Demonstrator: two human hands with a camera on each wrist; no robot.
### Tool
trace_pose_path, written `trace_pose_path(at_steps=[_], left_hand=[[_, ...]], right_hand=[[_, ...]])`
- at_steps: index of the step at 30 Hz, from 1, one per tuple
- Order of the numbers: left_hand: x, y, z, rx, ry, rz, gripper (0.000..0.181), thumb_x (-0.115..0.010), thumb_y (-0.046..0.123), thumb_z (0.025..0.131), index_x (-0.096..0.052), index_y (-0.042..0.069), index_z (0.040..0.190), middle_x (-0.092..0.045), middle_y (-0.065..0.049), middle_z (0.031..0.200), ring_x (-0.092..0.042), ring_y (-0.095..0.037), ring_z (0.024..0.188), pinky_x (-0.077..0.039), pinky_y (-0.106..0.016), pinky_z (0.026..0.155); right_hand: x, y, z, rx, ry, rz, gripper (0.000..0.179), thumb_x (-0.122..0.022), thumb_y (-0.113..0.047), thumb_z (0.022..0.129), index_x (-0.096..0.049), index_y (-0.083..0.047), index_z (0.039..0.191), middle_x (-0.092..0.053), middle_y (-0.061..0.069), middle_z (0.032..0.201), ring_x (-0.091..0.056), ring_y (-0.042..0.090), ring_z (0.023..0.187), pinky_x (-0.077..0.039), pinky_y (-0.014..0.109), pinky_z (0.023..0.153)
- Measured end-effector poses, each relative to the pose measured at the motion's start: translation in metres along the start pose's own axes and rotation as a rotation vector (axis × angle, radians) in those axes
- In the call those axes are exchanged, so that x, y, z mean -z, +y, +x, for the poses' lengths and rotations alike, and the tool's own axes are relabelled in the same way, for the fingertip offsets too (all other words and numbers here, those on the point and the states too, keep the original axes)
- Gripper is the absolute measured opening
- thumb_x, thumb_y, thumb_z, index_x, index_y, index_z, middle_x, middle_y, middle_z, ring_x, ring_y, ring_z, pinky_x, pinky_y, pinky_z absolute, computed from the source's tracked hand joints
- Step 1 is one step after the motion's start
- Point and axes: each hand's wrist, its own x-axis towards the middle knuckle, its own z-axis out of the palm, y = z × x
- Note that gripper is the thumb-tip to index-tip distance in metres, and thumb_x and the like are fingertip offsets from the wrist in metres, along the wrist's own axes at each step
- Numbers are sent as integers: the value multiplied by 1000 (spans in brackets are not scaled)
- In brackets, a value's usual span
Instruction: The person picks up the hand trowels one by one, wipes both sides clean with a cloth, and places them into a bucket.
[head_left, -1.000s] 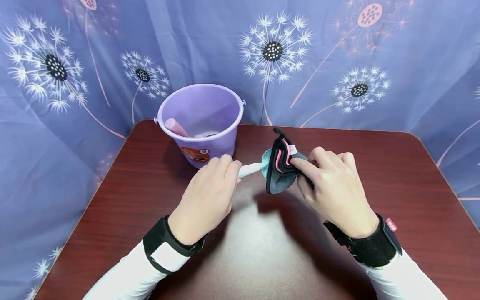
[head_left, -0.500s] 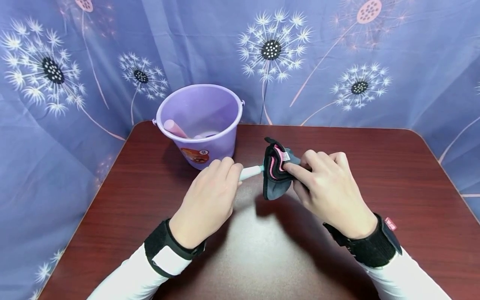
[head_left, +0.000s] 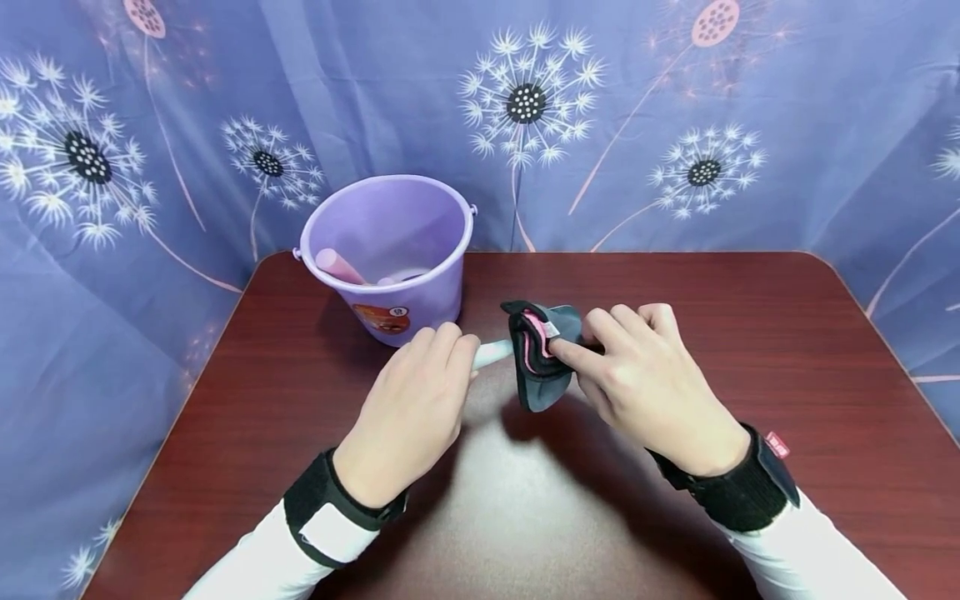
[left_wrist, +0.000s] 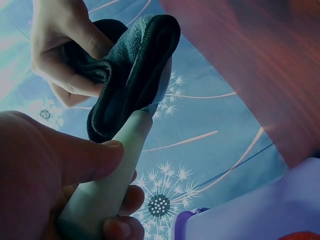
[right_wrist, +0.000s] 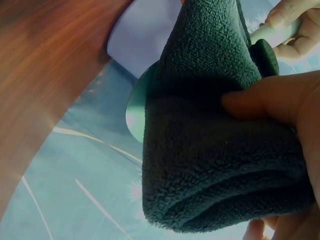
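My left hand [head_left: 416, 400] grips the pale handle [left_wrist: 107, 180] of a scoop, with the thumb along its top in the left wrist view. The scoop's teal head [right_wrist: 135, 107] shows past the cloth edge in the right wrist view and is hidden behind it in the head view. A folded grey plush cloth [head_left: 547, 392] with black edging, pink bands and a white tag wraps about that head. My right hand [head_left: 645, 383] pinches the cloth between thumb and fingers, holding it against the scoop above the table.
Behind my left hand stands a purple bucket [head_left: 442, 304] with a pink rod-like thing [head_left: 337, 265] inside. The dark red wooden table [head_left: 712, 300] runs back to a blue dandelion-print curtain [head_left: 405, 83].
The cloth in my right hand has moved left and slightly down along the scoop, covering its teal head in the head view. My left hand has hardly moved and keeps its grip.
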Motion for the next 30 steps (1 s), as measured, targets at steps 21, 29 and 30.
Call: trace_pose_path(at_steps=[21, 29, 30], left_hand=[[2, 0, 1, 20, -9, -98, 19, -59, 16, 98, -54, -1, 106, -42, -6, 87, -40, -23, 71, -37, -32, 61], [4, 0, 0, 12, 21, -107, 19, -60, 15, 98, -54, -1, 105, -41, -7, 86, -41, -24, 70, -37, -32, 60], [4, 0, 0, 10, 25, -106, 19, -60, 15, 98, -54, -2, 105, -41, -7, 85, -41, -24, 70, -37, -32, 60]], right_hand=[[12, 13, -2, 28, 13, -174, 32, -51, 4, 88, -73, -14, 103, -47, 12, 85, -44, 33, 74, -35, 53, 67], [14, 16, -2, -7, 40, -195, 32, -50, 5, 90, -74, -14, 101, -49, 11, 85, -46, 33, 75, -34, 53, 65], [15, 16, -3, -13, 39, -196, 32, -51, 5, 90, -74, -14, 101, -49, 11, 85, -46, 32, 75, -34, 53, 65]])
